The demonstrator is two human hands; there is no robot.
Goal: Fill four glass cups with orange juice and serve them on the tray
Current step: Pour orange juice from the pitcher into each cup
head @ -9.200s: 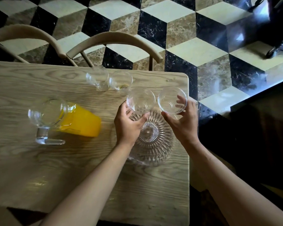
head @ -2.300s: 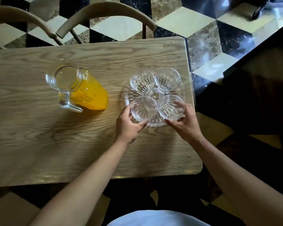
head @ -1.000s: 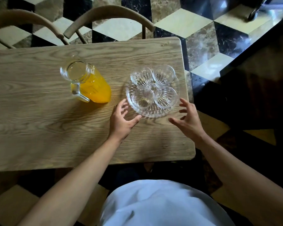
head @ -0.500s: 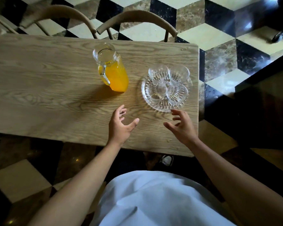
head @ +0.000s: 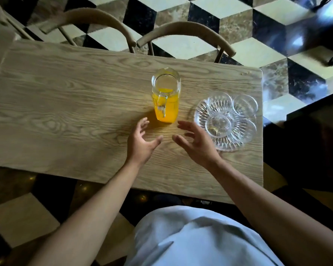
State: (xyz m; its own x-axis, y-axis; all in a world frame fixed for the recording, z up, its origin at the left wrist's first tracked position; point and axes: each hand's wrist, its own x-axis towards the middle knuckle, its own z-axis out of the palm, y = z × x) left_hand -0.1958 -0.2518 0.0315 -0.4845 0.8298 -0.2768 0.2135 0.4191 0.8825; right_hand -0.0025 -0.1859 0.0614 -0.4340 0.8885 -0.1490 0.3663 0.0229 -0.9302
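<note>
Hands hovering empty, fingers spread, just short of juice pitcher (head: 166,96).
Left hand (head: 140,144), right hand (head: 197,145); cups (head: 218,123) sitting on tray (head: 226,144) right of pitcher; risking slopping juice over worktop (head: 65,120).

Bare forearms, no sleeves; pale-blue top (head: 196,239)
</note>
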